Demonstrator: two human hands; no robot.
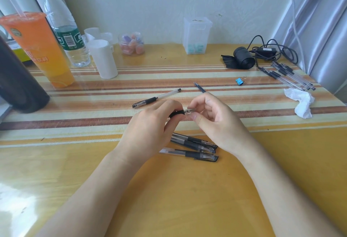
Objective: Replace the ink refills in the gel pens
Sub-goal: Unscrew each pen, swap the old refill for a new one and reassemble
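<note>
My left hand (152,124) grips a gel pen (177,113) by its black rubber grip, over the middle of the table. My right hand (212,118) pinches the pen's clear tip end (190,110) between thumb and fingers. A capped gel pen (156,98) lies just behind my hands. A dark ink refill (199,87) lies behind my right hand, partly hidden by it. Three capped pens (195,147) lie close together under my wrists. A heap of several more pens (289,76) sits at the far right.
An orange drink cup (39,48), a water bottle (65,30), a white roll (102,59), a small jar (132,44) and a clear box (196,35) line the back. A black roll (243,58), cables (272,50), a blue binder clip (239,82) and crumpled tissue (302,103) lie right.
</note>
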